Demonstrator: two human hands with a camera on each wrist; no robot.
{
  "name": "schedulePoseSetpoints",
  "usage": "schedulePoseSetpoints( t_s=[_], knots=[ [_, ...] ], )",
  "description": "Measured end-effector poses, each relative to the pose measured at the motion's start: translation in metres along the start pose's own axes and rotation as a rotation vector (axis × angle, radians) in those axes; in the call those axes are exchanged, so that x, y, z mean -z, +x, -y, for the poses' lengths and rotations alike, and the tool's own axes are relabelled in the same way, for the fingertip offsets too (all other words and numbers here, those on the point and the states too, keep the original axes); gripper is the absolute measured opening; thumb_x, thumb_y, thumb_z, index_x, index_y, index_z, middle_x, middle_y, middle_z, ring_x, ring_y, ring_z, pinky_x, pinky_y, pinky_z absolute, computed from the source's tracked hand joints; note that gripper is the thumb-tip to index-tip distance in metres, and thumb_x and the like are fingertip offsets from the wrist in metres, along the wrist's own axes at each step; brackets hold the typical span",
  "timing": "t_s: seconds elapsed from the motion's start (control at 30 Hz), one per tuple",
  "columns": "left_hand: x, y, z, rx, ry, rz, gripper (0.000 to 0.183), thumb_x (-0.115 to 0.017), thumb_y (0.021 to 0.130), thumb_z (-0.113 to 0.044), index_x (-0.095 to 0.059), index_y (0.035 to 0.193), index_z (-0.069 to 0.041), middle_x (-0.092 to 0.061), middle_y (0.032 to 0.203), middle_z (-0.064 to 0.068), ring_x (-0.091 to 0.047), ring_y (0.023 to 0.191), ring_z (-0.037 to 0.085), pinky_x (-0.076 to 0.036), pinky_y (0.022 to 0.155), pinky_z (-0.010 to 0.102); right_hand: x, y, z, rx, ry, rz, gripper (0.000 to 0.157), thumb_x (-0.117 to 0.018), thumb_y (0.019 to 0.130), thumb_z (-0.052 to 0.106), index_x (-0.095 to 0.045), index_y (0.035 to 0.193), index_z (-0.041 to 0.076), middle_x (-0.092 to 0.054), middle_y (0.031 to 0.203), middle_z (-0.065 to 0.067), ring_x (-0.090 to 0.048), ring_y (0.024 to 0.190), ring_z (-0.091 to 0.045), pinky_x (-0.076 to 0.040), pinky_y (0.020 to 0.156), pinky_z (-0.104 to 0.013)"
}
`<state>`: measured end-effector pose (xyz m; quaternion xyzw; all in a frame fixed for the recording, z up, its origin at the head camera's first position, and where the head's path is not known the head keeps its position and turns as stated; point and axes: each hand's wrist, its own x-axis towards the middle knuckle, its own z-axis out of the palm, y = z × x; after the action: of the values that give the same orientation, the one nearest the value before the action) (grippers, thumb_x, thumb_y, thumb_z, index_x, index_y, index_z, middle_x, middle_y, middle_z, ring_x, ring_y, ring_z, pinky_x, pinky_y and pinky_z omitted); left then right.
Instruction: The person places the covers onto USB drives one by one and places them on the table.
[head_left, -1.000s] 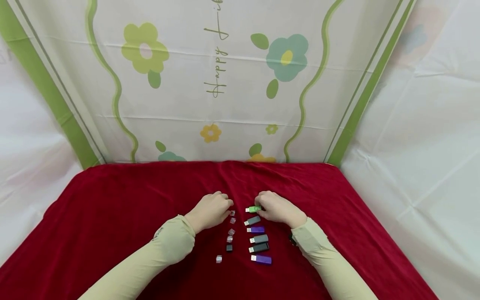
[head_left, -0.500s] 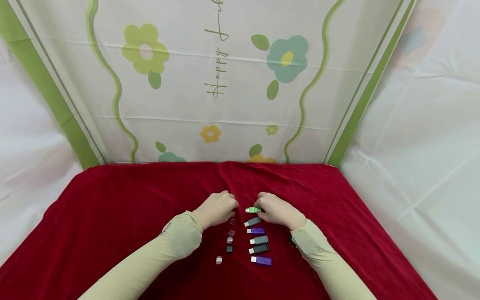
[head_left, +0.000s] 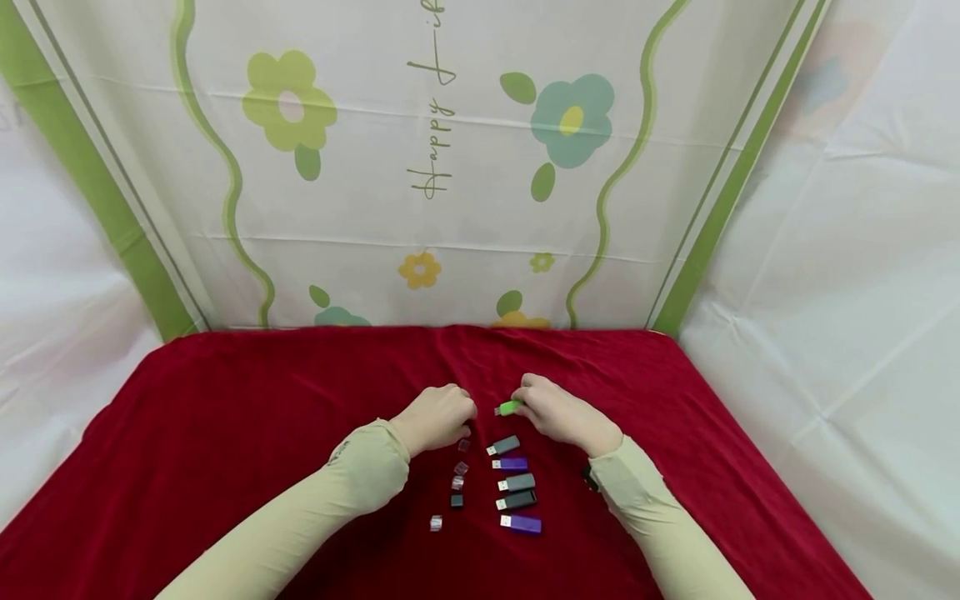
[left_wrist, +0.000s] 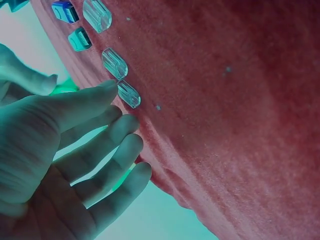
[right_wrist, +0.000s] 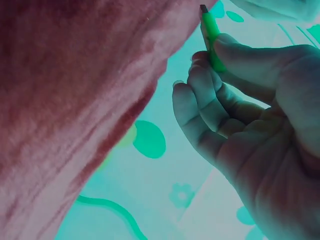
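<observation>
Six USB sticks and six caps are in view. The green stick [head_left: 506, 408] is raised in the right hand [head_left: 562, 417], its plug pointing left; the other five lie in a column on the counter [head_left: 240, 467], from far to near a grey stick [head_left: 504, 445], a purple stick [head_left: 513, 464], a second grey stick [head_left: 520, 482], a black stick [head_left: 518, 500] and a second purple stick [head_left: 524, 524], all with plugs toward the left. Of the caps, five are clear and one is black: the black cap [head_left: 457, 502] sits fifth in the row, and the nearest clear cap [head_left: 436, 523] lies a little apart. A red cloth covers the counter; behind it hangs a flowered backdrop [head_left: 352, 200] lettered "Happy". The left hand [head_left: 435, 417] hides the farthest clear cap [left_wrist: 129, 94] from the head view, but the left wrist view shows it at the thumb tip, close beside the next clear cap [left_wrist: 115, 63]. That hand's fingers are relaxed and slightly bent, with a gap between thumb and forefinger; whether the thumb touches the cap cannot be told. The right hand pinches the green stick between thumb and fingers, its other fingers loosely bent.
</observation>
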<state>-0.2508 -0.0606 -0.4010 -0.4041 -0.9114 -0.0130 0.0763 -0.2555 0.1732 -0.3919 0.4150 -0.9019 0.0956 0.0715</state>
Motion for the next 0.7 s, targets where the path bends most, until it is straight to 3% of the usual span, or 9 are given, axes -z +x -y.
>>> schedulePoseSetpoints(
  t_s=[0.13, 0.33, 0.7],
  knots=[
    [0.000, 0.001, 0.000, 0.002, -0.004, 0.025, 0.013, -0.082, 0.078, -0.014, -0.072, 0.073, -0.019, -0.064, 0.077, -0.004, -0.062, 0.080, 0.019, -0.054, 0.065, 0.035, 0.008, -0.001, -0.001, -0.018, 0.034, -0.053, 0.002, -0.067, 0.093, 0.002, -0.068, 0.094, 0.002, -0.046, 0.082, 0.001, -0.048, 0.076, -0.015, -0.046, 0.071, -0.028],
    [-0.001, 0.002, -0.001, -0.007, 0.000, 0.036, 0.013, -0.082, 0.078, -0.013, -0.073, 0.072, -0.019, -0.064, 0.075, -0.004, -0.061, 0.076, 0.019, -0.053, 0.062, 0.034, 0.018, -0.002, 0.000, -0.010, 0.094, -0.125, 0.009, -0.067, 0.092, -0.001, -0.069, 0.101, 0.000, -0.050, 0.087, 0.000, -0.049, 0.079, -0.013, -0.048, 0.073, -0.025],
    [-0.006, 0.004, -0.001, -0.035, -0.010, 0.025, 0.016, -0.082, 0.078, -0.010, -0.070, 0.070, -0.018, -0.062, 0.075, -0.003, -0.060, 0.074, 0.019, -0.052, 0.064, 0.033, 0.028, -0.001, 0.004, 0.005, 0.142, -0.141, 0.011, -0.067, 0.093, 0.003, -0.069, 0.104, 0.002, -0.051, 0.089, 0.002, -0.049, 0.079, -0.010, -0.047, 0.073, -0.025]
  ],
)
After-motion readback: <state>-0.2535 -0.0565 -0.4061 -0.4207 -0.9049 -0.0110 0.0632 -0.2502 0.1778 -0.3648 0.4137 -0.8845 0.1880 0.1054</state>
